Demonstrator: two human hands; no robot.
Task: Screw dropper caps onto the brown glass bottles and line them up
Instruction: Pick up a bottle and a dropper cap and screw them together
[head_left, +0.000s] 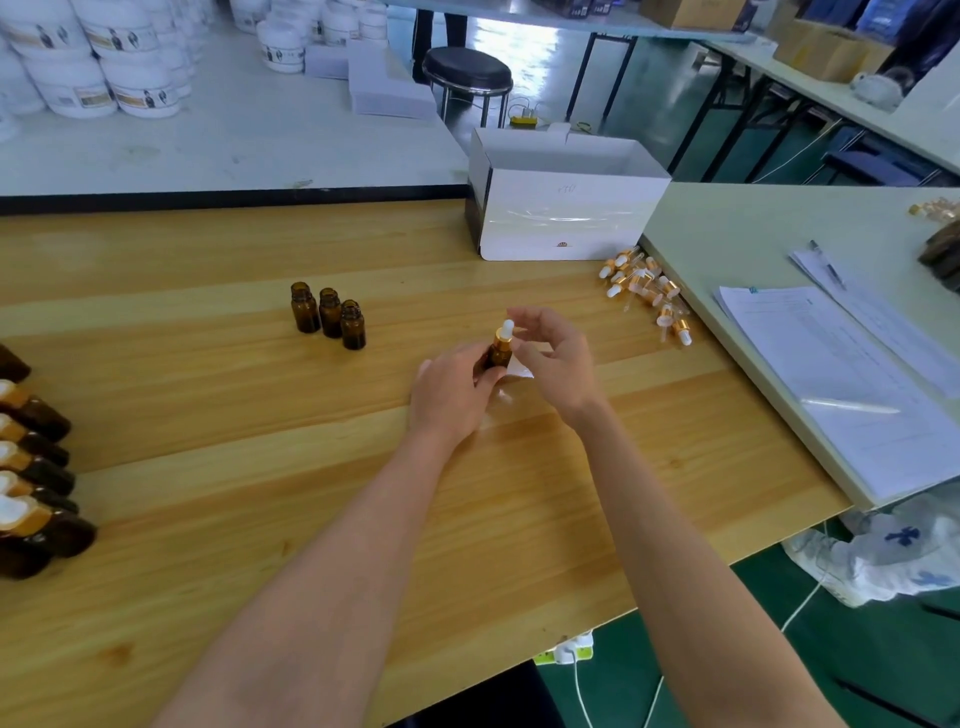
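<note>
**Small slick glass: hold the body, turn the collar**

The left hand (457, 395) has its fingers curled round the lower body of a brown glass bottle (498, 359) and holds it upright just above the desk (260, 467). A dropper cap (504, 335) sits on the neck, white bulb uppermost, just beyond the left fingertips. The right hand (556, 358) is cupped beside the cap with its fingers (519, 313) apart and loosely curved. Blur hides whether thumb or forefinger touches the collar, so I cannot tell if it grips.

The bottle looks light, rigid and smooth. It is likely to slip in a loose hold and to break if dropped, so a wrap round the body suits it. The cap is probably best turned by its gold collar, since the rubber bulb should be soft and would squash or twist. The thin pipette wants a straight entry.

Three open bottles (328, 317) stand well to the left of the left fingers and further off. The loose dropper caps (644, 293) lie beyond the right fingers. A row of capped bottles (31, 467) sits far to the left.
</note>
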